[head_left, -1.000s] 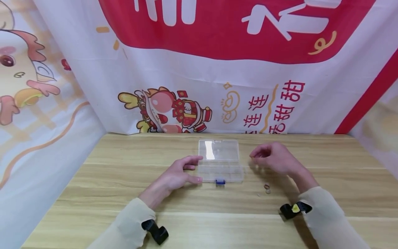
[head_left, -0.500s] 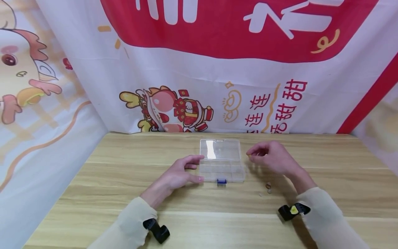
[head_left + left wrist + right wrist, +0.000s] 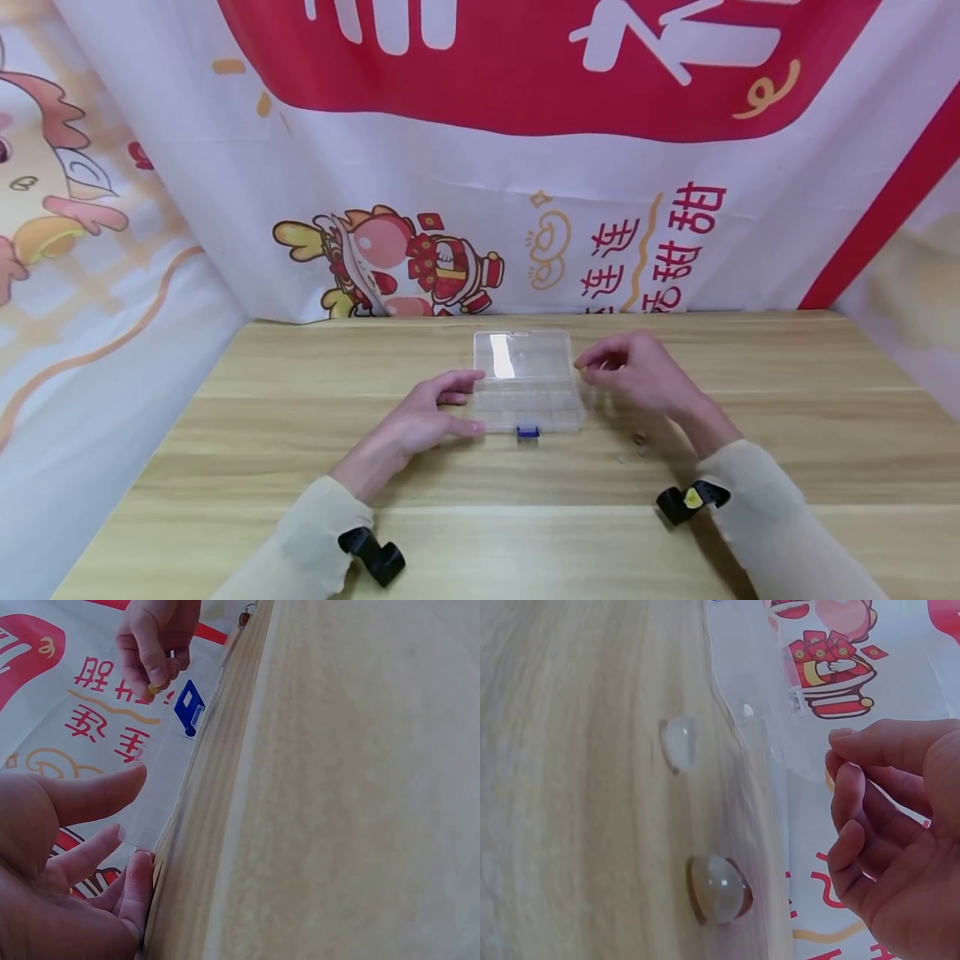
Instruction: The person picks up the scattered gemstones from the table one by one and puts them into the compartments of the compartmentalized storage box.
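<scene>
A clear plastic compartment box lies on the table with its lid raised back and a blue latch in front. My left hand rests against its left side, thumb at the front corner, forefinger near the hinge, fingers relaxed. Just right of the lid, my right hand pinches a small yellow-orange piece between thumb and forefinger; the fingers hide most of it. In the right wrist view, a whitish translucent pebble-like piece lies beside a rounder translucent one with brown behind it.
The wood-grain table runs back to a printed white and red cloth hanging behind it. Another cloth hangs along the left side. The small loose pieces lie on the table in front of my right hand, right of the box.
My right hand has moved left toward the box's lid with the yellow-orange piece. The left hand stays at the box's left side. The head view shifts slightly.
</scene>
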Tool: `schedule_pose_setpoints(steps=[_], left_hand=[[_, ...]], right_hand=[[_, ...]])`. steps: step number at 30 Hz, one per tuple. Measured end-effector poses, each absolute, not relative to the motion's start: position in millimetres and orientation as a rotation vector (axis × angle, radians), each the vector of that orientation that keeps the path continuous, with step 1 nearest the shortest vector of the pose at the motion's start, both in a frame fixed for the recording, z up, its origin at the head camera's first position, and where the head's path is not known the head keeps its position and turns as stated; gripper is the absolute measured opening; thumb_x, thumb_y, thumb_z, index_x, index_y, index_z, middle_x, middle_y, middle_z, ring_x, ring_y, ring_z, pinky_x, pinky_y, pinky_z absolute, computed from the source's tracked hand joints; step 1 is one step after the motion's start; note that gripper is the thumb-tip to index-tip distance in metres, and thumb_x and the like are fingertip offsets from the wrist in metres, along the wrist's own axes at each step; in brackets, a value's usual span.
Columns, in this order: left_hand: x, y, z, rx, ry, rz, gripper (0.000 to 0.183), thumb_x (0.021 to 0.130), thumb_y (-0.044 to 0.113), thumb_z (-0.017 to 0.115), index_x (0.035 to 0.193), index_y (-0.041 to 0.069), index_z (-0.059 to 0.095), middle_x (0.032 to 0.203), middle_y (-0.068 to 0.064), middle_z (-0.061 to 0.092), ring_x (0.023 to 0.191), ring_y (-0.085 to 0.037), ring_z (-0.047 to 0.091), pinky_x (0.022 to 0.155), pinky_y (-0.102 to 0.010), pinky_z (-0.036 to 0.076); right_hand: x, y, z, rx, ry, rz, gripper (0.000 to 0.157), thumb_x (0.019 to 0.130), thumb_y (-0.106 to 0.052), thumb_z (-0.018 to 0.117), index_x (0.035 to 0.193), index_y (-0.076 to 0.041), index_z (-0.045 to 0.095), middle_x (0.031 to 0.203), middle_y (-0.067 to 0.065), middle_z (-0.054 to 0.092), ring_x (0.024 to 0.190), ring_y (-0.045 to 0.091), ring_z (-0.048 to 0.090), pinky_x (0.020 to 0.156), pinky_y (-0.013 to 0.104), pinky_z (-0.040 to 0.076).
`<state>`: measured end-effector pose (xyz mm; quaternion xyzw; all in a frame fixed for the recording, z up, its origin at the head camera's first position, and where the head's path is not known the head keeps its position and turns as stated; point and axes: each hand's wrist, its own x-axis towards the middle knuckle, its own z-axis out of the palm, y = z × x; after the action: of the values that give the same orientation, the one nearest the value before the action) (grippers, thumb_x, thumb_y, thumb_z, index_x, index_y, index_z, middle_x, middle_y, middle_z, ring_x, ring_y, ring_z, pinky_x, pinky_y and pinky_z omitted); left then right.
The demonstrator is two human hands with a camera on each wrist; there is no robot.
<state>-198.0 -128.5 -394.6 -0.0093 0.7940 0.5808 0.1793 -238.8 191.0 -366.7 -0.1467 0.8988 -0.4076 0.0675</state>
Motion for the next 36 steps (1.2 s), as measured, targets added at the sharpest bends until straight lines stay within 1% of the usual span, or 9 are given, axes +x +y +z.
schedule_pose_setpoints(steps=[9,19,26,36], left_hand=[[-196,-130,-394,-0.016,2.251,1.649,0.074,0.082,0.006,0.087,0.148,0.029,0.062,0.147,-0.003,0.059,0.134,-0.026,0.053,0.122,-0.052,0.041],[-196,-129,-394,-0.004,2.253,1.645,0.073,0.083,0.007,0.087,0.148,0.029,0.062,0.147,-0.003,0.059,0.136,-0.027,0.053,0.123,-0.053,0.04],[-195,-130,-395,-0.012,2.244,1.641,0.073,0.084,0.006,0.086,0.148,0.029,0.061,0.147,-0.003,0.058,0.135,-0.027,0.052,0.122,-0.053,0.041],[-195,-130,-393,-0.01,2.255,1.64,0.072,0.083,0.006,0.087,0.147,0.029,0.062,0.147,-0.003,0.059,0.136,-0.027,0.053,0.122,-0.052,0.041]], right_hand=[[-237,182,-366,-0.414,2.687,-1.255,0.018,0.097,-0.014,0.075,0.114,-0.013,0.081,0.104,0.007,0.074,0.094,0.023,0.062,0.074,0.028,0.053],[-233,174,-363,-0.371,2.651,-1.32,0.019,0.099,-0.015,0.074,0.117,-0.012,0.08,0.109,0.008,0.074,0.094,0.024,0.06,0.073,0.028,0.052],[-229,166,-362,-0.333,2.593,-1.381,0.021,0.099,-0.015,0.074,0.119,-0.011,0.079,0.112,0.009,0.073,0.095,0.024,0.061,0.073,0.028,0.053],[-226,153,-359,-0.288,2.575,-1.397,0.02,0.1,-0.014,0.073,0.118,-0.011,0.079,0.114,0.009,0.072,0.094,0.025,0.059,0.074,0.028,0.053]])
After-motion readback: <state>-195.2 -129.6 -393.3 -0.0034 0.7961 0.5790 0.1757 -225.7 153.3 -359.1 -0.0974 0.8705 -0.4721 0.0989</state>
